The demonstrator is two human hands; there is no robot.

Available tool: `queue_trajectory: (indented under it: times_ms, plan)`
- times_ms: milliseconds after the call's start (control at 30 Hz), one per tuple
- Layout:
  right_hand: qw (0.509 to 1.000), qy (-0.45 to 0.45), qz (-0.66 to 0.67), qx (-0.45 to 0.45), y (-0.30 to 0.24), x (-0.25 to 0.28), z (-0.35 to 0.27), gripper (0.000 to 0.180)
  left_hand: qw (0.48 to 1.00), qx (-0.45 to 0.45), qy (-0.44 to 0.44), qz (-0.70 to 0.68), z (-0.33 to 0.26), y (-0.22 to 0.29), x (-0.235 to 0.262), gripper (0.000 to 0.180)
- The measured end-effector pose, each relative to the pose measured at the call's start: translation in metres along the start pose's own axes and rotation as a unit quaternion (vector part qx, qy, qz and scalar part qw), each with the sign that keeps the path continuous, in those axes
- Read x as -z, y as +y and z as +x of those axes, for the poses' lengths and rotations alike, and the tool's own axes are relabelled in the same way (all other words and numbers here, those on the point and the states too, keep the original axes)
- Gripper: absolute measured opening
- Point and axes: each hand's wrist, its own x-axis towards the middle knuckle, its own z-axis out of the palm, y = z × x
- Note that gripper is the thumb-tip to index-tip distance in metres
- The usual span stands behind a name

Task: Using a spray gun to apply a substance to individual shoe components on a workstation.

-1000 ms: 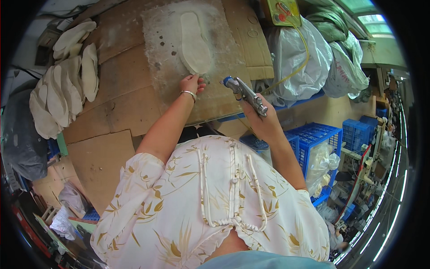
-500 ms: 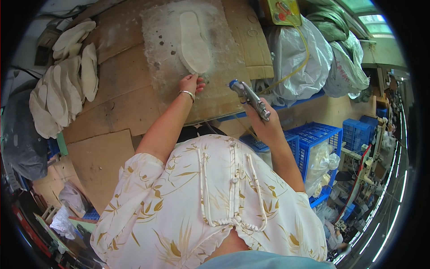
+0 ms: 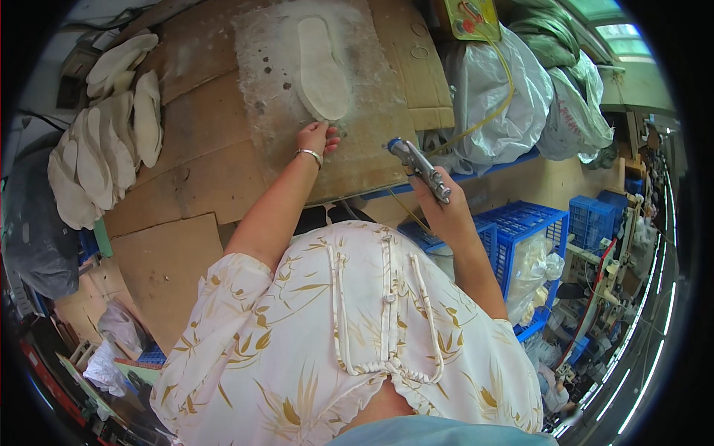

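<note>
A cream-coloured insole lies flat on a patch of stained, whitened cardboard. At its near, wider end my left hand pinches the edge between thumb and fingertips, the other fingers loosely curled. To the right, my right hand is wrapped round a silver spray gun, held up beyond the table's near edge. Its nozzle tilts up and to the left, apart from the insole. Most of the gun's handle is hidden in the hand.
A pile of cream insoles rests at the table's left. A yellow hose curves past a clear plastic bag on the right, below a yellow container. Blue crates stand to my right.
The spray gun has turned a little, its nozzle shifting slightly right and nearer to me. My left hand stays at the insole's end with barely any movement.
</note>
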Motion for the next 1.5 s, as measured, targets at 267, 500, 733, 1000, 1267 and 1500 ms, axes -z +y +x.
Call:
queue_trajectory:
  times_ms: [267,500,733,1000,1267,1500]
  plan:
    - [0.999,0.04,0.009,0.036,-0.013,-0.006,0.021,0.019,1.0,-0.004,0.004,0.003,-0.002,-0.001,-0.001,0.018]
    - [0.999,-0.021,-0.018,0.047,-0.02,-0.007,0.016,0.018,1.0,-0.004,0.002,-0.002,-0.001,-0.001,0.0,0.015]
    - [0.998,0.043,0.002,0.053,-0.036,-0.009,0.062,0.02,1.0,-0.007,-0.003,0.009,-0.005,0.003,0.0,0.015]
    - [0.992,0.071,0.085,0.052,-0.028,0.004,0.089,0.021,0.981,-0.179,0.01,0.072,-0.008,0.019,0.014,0.012]
    - [0.988,-0.051,0.145,0.031,-0.01,0.002,0.056,0.025,0.867,-0.324,-0.136,-0.353,-0.129,0.086,0.084,0.024]
    - [0.972,-0.222,0.062,0.055,-0.013,-0.048,0.057,0.026,0.743,-0.419,0.028,-0.522,-0.252,0.028,0.205,0.027]
